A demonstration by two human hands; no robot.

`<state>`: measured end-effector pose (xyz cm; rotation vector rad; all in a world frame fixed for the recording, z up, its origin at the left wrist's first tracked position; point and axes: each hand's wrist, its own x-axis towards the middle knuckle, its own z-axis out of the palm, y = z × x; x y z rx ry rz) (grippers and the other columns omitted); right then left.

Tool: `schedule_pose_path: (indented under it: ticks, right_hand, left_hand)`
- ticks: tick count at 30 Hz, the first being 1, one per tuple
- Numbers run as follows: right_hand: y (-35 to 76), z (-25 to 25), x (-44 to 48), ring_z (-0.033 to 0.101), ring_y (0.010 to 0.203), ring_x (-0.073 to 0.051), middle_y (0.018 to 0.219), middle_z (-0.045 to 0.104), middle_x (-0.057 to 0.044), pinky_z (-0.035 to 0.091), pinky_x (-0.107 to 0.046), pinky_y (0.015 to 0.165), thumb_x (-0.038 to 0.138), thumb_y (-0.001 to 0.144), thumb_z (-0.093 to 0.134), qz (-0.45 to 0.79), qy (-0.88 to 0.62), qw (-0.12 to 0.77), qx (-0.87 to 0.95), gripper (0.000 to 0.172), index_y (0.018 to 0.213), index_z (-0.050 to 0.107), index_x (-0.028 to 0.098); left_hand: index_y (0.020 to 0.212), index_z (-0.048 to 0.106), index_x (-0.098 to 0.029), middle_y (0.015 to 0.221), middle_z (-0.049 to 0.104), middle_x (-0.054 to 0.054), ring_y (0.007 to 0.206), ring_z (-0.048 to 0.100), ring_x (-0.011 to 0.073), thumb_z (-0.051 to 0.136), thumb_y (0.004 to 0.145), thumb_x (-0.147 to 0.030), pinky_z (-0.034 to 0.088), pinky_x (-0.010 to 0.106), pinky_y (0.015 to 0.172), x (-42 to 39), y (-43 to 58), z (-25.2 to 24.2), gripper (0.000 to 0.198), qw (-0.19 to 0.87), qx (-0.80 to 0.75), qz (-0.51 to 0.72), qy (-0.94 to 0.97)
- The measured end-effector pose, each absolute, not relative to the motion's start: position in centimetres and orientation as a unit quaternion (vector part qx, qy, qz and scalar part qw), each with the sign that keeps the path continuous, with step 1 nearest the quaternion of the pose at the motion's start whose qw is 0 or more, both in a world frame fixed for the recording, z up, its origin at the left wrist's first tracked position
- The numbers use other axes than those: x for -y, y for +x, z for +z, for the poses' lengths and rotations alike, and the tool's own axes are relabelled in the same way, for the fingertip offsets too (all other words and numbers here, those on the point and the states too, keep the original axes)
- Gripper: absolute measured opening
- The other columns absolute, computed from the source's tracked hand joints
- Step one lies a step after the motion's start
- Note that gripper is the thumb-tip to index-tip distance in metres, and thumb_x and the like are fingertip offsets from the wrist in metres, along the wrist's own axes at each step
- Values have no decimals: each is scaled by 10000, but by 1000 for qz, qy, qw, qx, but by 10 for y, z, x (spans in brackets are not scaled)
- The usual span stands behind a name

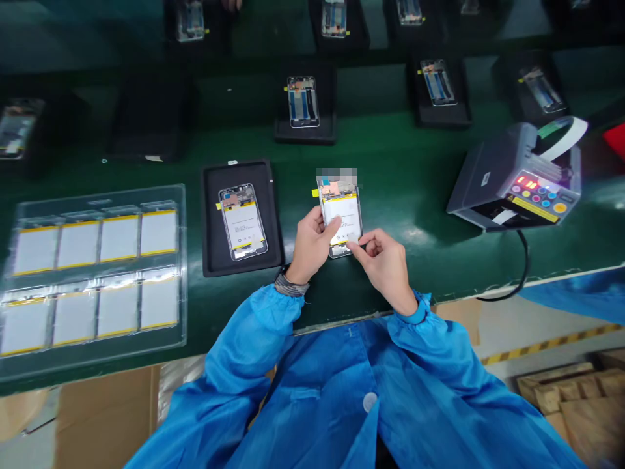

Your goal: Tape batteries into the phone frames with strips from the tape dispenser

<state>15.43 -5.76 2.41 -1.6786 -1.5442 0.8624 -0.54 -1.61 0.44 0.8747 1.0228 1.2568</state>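
An opened phone with a white, yellow-edged battery in it is in front of me. My left hand grips it from the left side, thumb lying over the battery's face. At the lower right corner, my right hand has its fingers pinched together by the battery's bottom edge; a small dark bit shows there, too small to name. Left of my hands, a second opened phone with a battery lies in a black tray.
A clear plastic tray of several white batteries lies at the left. On the right stands a grey label dispenser with a lit panel and black cable. Several black trays with opened phones line the green bench farther back.
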Motion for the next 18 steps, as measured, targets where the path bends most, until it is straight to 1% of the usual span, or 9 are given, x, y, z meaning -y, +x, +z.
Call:
schedule_pose_path:
  ticks: [2,3,4,6,9,11,14,16,18]
  right_hand:
    - [161,24,53,466,546,-117,637,520,66,370,-264,552,427,802,814,314,-650,342,601,347,979,605,214]
    - [164,24,50,498,569,-122,681,554,56,398,-265,560,446,779,835,333,-644,348,595,413,1028,598,218]
    - [167,24,46,534,591,-130,721,586,45,427,-267,564,475,771,839,373,-629,356,582,461,1064,589,222]
    - [170,25,40,596,609,-144,758,637,25,468,-268,546,553,807,791,485,-582,364,542,482,1086,572,227]
    - [169,30,34,643,586,-150,763,689,13,477,-254,487,619,840,740,595,-522,356,497,495,1080,549,230]
    - [166,34,32,643,556,-139,777,719,9,495,-245,477,606,781,809,623,-499,349,491,534,1029,526,228]
    - [159,39,27,633,516,-132,739,732,10,520,-242,462,596,673,891,645,-483,339,486,608,926,480,227]
    - [151,40,22,644,520,-140,726,734,7,535,-246,455,619,671,878,645,-480,341,487,609,905,474,228]
    - [140,40,15,633,499,-135,711,729,12,533,-245,436,644,701,844,626,-484,354,499,588,895,475,230]
  left_hand:
    - [1140,653,-161,1217,750,125,1097,728,278,849,781,-521,601,369,920,16,-6,5,545,607,-441,543,377]
    - [1145,654,-163,1223,748,124,1107,724,281,853,777,-518,597,374,932,16,-6,6,549,610,-439,543,375]
    - [1152,654,-165,1229,747,124,1118,721,285,857,774,-513,593,381,945,16,-6,6,553,615,-436,542,372]
    - [1172,655,-165,1238,744,124,1131,716,293,865,770,-495,587,397,961,16,-7,8,560,631,-425,538,363]
    - [1175,664,-160,1226,749,124,1111,722,296,878,761,-465,587,409,962,16,-8,11,557,653,-407,537,346]
    - [1162,671,-157,1212,754,123,1092,728,291,883,754,-452,588,407,959,16,-10,12,546,657,-403,539,339]
    - [1158,675,-158,1220,752,122,1091,728,285,887,750,-435,588,401,959,15,-13,14,536,651,-402,546,343]
    - [1164,674,-159,1241,744,127,1105,724,285,880,759,-428,586,407,965,14,-16,16,528,643,-401,550,351]
    - [1170,671,-159,1257,736,134,1132,715,288,860,782,-432,578,419,982,11,-24,20,511,627,-405,557,364]
